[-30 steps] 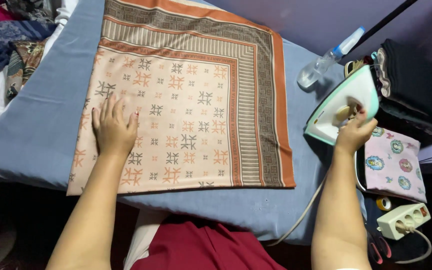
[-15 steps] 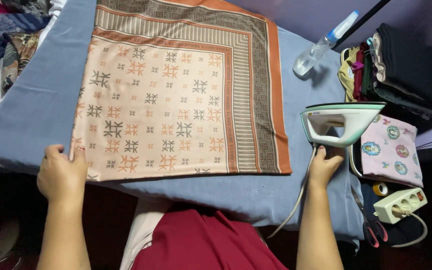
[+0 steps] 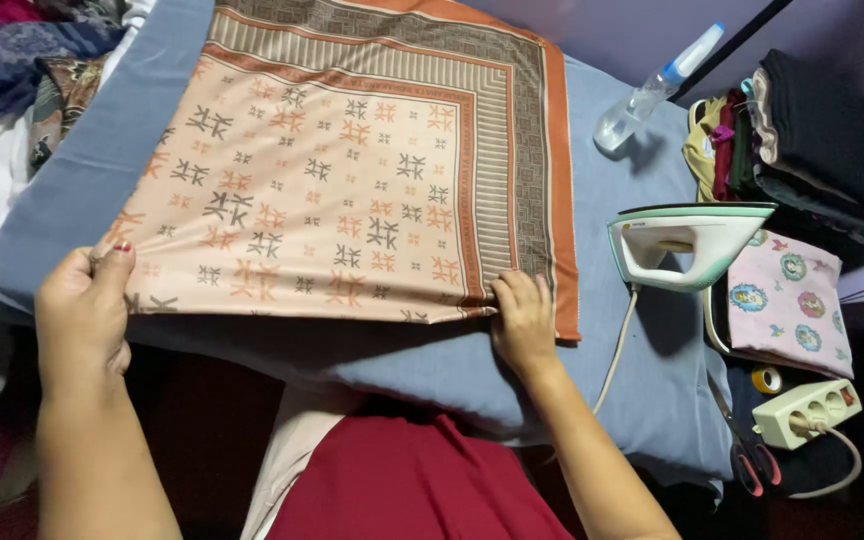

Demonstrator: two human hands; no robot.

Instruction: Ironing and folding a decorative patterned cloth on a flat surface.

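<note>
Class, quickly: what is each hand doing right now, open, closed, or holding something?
Left hand: closed, pinching the near-left corner of the peach patterned square scarf.
Right hand: closed on the scarf's near-right edge.

The patterned scarf [image 3: 352, 190] is thin woven cloth with a smooth, faintly silky sheen. The blue cover [image 3: 642, 370] beneath it is matt, soft padded fabric. The iron [image 3: 687, 243] has a glossy white and green plastic shell. The spray bottle [image 3: 652, 90] is clear, shiny plastic. The power strip [image 3: 802, 412] is smooth plastic; the folded clothes [image 3: 812, 130] look matt cloth.
</note>
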